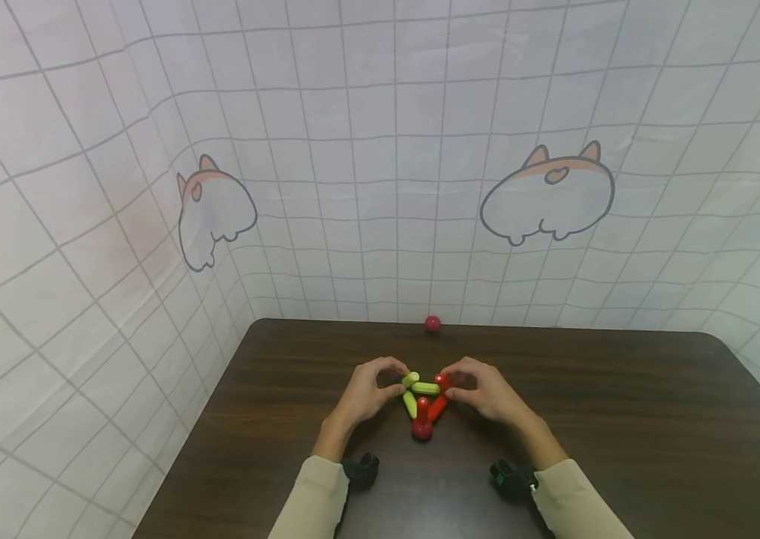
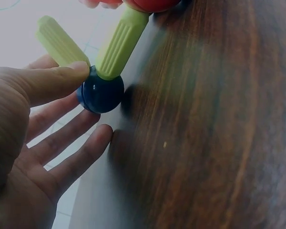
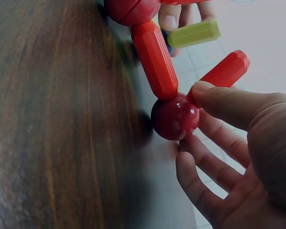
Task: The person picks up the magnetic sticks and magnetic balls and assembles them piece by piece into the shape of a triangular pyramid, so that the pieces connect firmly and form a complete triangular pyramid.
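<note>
A triangle of ribbed sticks and balls lies on the table. Its sides are a left green stick (image 1: 409,405), a back green stick (image 1: 426,388) and a right red stick (image 1: 438,409). From the front red ball (image 1: 422,430) rises a red stick (image 1: 423,409). My left hand (image 1: 366,393) pinches the base of a raised green stick (image 2: 62,42) at the blue ball (image 2: 103,93), its other fingers spread. Across from it, my right hand (image 1: 487,391) pinches a raised red stick (image 3: 227,68) where it meets another red ball (image 3: 174,118).
A loose red ball (image 1: 432,323) sits at the far edge of the dark wooden table (image 1: 622,419). Behind the table hangs a white gridded curtain (image 1: 366,187). Dark wrist devices (image 1: 362,470) are worn at both sleeves.
</note>
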{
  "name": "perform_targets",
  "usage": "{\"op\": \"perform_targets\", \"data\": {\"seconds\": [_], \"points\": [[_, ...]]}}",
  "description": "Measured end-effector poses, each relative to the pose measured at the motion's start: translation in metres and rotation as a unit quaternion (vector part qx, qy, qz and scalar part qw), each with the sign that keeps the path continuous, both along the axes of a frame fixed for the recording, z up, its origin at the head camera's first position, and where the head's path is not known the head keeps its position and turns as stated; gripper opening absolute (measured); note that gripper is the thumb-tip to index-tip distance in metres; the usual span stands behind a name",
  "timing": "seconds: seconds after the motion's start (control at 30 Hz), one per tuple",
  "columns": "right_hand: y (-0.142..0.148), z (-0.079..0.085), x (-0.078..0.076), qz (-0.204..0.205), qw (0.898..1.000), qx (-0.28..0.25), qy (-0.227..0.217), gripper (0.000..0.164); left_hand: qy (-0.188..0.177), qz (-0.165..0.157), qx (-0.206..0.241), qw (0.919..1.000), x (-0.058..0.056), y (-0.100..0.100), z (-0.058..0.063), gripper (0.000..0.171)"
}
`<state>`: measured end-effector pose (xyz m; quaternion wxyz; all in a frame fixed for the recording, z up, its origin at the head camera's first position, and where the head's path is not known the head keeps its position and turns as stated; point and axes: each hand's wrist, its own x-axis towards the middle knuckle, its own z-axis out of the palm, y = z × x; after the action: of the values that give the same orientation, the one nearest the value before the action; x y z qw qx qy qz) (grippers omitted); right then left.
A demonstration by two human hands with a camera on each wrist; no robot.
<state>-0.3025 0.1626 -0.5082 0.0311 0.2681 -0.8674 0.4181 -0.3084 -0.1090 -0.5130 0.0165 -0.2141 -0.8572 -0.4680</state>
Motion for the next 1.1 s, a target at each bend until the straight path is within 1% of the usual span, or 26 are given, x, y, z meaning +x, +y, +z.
{"op": "perform_targets", "data": {"seconds": [0.17,0.3,0.4,0.5,0.63,0.77,0.87,0.93,1.1], "points": [[0.0004,-0.0012,-0.0003,-0.006,1.0,0.012,-0.018,0.029,0.003,0.005,-0.006,1.0,-0.0001,0.0001,-0.0009,0.026],[0.0005,-0.0026,-0.0008,-0.011,0.999,0.025,-0.029,0.029,0.017,0.018,-0.019,0.9995,-0.0013,0.0003,-0.0021,0.024],[0.0002,-0.0029,-0.0012,-0.015,0.999,0.03,-0.035,0.027,0.022,0.029,-0.021,0.9991,-0.0017,0.0006,-0.0021,0.023],[0.0002,-0.0027,-0.0016,-0.023,0.998,0.036,-0.034,0.026,0.012,0.035,-0.014,0.9992,-0.002,0.0006,-0.0017,0.02],[0.0004,-0.0022,-0.0016,-0.046,0.998,0.033,-0.042,0.025,-0.006,0.034,-0.007,0.9994,-0.0018,-0.0001,-0.0009,0.011],[0.0005,-0.0021,-0.0018,-0.068,0.996,0.029,-0.051,0.024,-0.017,0.028,-0.011,0.9994,-0.0011,-0.0017,0.0005,0.008],[0.0004,-0.0017,-0.0022,-0.077,0.995,0.033,-0.058,0.023,-0.03,0.011,-0.012,0.9994,0.0002,-0.0036,0.0026,0.011],[0.0005,-0.0008,-0.0023,-0.074,0.995,0.036,-0.064,0.023,-0.039,-0.004,-0.013,0.9991,0.0004,-0.0051,0.0031,0.013],[0.0042,0.0023,-0.0023,-0.051,0.994,0.039,-0.084,0.026,-0.059,-0.037,-0.018,0.9974,-0.0007,-0.008,0.0027,0.021]]}}
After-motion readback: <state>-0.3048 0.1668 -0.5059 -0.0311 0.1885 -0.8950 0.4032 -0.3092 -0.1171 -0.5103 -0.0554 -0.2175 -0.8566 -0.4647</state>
